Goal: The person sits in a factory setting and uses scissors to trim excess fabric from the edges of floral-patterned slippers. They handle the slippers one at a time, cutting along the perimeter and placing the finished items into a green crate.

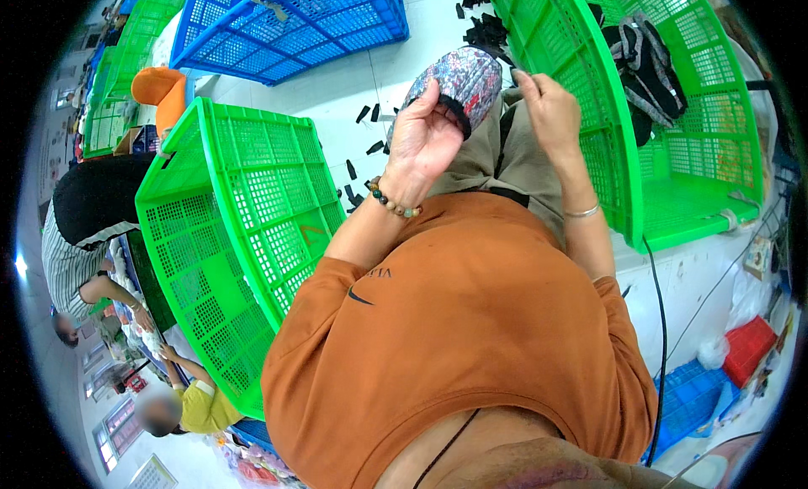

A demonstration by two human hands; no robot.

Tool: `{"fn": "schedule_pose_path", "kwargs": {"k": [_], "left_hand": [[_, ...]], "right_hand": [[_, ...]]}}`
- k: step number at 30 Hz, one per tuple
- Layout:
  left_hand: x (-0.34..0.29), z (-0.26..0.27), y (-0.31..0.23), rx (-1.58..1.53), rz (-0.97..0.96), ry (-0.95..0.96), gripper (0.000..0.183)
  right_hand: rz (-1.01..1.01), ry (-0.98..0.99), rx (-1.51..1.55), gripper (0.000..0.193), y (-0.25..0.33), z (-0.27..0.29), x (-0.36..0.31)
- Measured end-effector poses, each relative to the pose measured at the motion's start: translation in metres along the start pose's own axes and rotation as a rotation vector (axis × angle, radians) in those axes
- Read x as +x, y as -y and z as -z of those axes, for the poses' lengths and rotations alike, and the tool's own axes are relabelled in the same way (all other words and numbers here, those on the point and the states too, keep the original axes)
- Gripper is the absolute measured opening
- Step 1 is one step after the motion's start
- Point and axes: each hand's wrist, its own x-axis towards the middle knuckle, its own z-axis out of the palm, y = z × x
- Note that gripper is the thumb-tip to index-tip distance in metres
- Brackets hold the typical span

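My left hand [421,144] grips a rounded patterned fabric piece [467,75], shaped like a slipper top. It is grey with red and blue marks and has a black-edged opening. The thumb lies along its near side, and the fingers are partly hidden at the black edge. Just right of it, my right hand [551,114] is raised with its fingers curled and pinched. Whatever the fingertips hold, if anything, is too small to make out. Both hands are above my lap, over beige trousers [539,186].
A green crate [278,203] stands close on my left, and another green crate [690,211] on my right holds dark fabric pieces [648,68]. A blue crate [295,34] is ahead. Black scraps [488,30] litter the pale floor. A black cable [661,321] hangs at right. Two people work at left.
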Motion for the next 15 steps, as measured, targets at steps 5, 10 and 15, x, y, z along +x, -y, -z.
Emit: {"fn": "schedule_pose_path", "kwargs": {"k": [5, 10, 15], "left_hand": [[-0.006, 0.003, 0.002, 0.101, -0.044, 0.004, 0.031], [-0.017, 0.004, 0.011, 0.448, -0.165, 0.121, 0.026], [-0.021, 0.006, 0.012, 0.88, -0.245, 0.194, 0.03]], "right_hand": [[0.064, -0.001, 0.148, 0.026, 0.012, 0.02, -0.008], [0.133, -0.015, 0.041, 0.025, 0.003, 0.02, -0.016], [-0.196, 0.165, 0.286, 0.028, -0.022, 0.035, -0.018]]}}
